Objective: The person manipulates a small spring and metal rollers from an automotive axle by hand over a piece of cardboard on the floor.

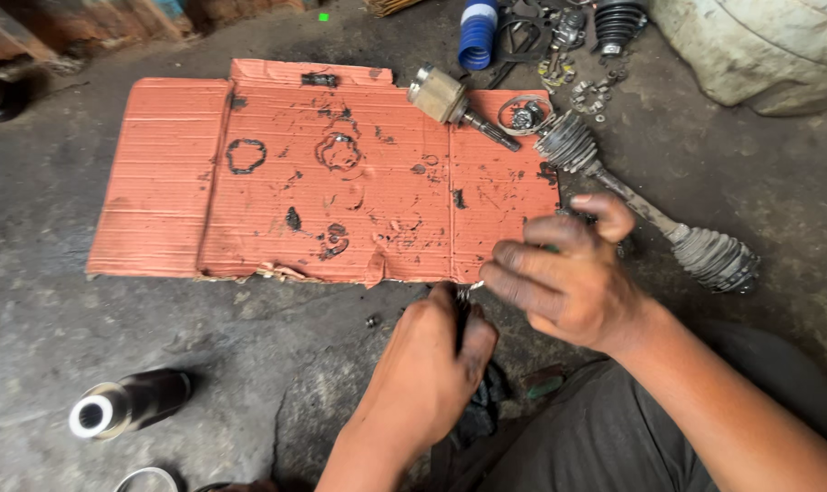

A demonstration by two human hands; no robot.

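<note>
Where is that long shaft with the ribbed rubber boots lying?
In the head view, the drive shaft lies on the concrete floor at upper right, slanting off the red cardboard sheet's right edge, just beyond the right hand.

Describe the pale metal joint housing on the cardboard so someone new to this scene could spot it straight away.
Start from the orange cardboard sheet spread on the grimy floor. Near its top edge, right of centre, lies the joint housing, a stubby pale metal cylinder with a dark stub shaft. Unlike the long axle shaft beside it, it has no ribbed rubber boots.
</note>
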